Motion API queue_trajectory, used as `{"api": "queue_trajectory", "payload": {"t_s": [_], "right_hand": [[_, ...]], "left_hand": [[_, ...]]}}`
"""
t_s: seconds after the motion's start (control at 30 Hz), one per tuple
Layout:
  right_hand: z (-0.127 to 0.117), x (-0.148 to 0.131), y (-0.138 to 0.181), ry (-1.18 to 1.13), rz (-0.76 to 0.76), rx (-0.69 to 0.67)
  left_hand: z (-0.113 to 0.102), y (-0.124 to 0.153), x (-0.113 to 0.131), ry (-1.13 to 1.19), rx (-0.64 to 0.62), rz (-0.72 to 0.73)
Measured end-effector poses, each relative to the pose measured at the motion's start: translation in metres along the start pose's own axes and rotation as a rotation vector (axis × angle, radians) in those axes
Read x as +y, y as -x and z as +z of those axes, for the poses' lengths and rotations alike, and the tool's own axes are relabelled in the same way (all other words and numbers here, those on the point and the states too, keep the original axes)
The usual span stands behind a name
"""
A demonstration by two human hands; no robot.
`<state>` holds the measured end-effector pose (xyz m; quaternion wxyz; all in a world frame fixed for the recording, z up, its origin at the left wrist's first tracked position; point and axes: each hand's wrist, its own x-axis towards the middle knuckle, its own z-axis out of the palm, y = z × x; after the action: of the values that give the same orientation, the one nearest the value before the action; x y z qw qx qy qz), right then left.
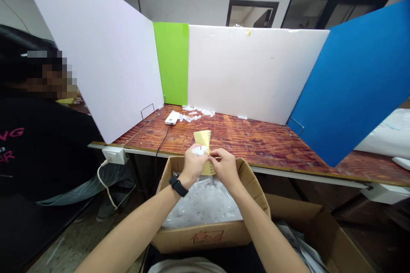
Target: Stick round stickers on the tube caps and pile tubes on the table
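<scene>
My left hand, with a black watch on its wrist, is closed around several small white plastic pieces whose round ends show above the fingers. A yellow sheet with rows of small dark marks stands between my hands, its lower part hanging below them. My right hand pinches at the sheet's right edge, fingertips close to the left thumb. Whether a small label is between those fingertips is too small to tell. Both hands are over a cardboard box full of translucent white plastic tubes.
On the wooden table lie loose tubes and a white device with a cable. White, green and blue panels surround it. A person in black sits at left. Another cardboard box stands at lower right.
</scene>
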<state>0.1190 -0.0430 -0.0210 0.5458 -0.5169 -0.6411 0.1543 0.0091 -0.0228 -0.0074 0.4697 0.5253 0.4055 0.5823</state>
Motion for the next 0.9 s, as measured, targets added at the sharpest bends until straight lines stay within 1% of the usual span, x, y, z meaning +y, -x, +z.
{"api": "queue_trajectory", "payload": {"t_s": [0.13, 0.33, 0.5, 0.57, 0.67, 0.8, 0.9], "right_hand": [[0.001, -0.002, 0.000, 0.065, -0.018, 0.020], [-0.001, 0.001, 0.000, 0.142, -0.013, 0.019], [0.000, 0.000, 0.002, 0.254, -0.081, -0.091], [0.000, -0.002, 0.002, 0.304, -0.091, -0.099], [0.000, -0.003, 0.002, 0.367, -0.069, -0.072], [0.000, 0.002, 0.000, 0.336, -0.024, -0.086], [-0.001, 0.006, -0.001, 0.271, -0.029, -0.116]], "left_hand": [[0.000, -0.001, 0.000, -0.051, -0.003, 0.011], [0.000, -0.006, -0.009, -0.075, -0.036, 0.062], [-0.001, -0.008, -0.016, -0.104, 0.015, 0.062], [-0.001, -0.008, -0.017, -0.145, 0.028, 0.084], [-0.001, -0.008, -0.017, -0.215, 0.037, 0.114], [-0.001, -0.007, -0.015, -0.238, 0.020, 0.110], [-0.002, -0.006, -0.014, -0.244, -0.005, 0.125]]}}
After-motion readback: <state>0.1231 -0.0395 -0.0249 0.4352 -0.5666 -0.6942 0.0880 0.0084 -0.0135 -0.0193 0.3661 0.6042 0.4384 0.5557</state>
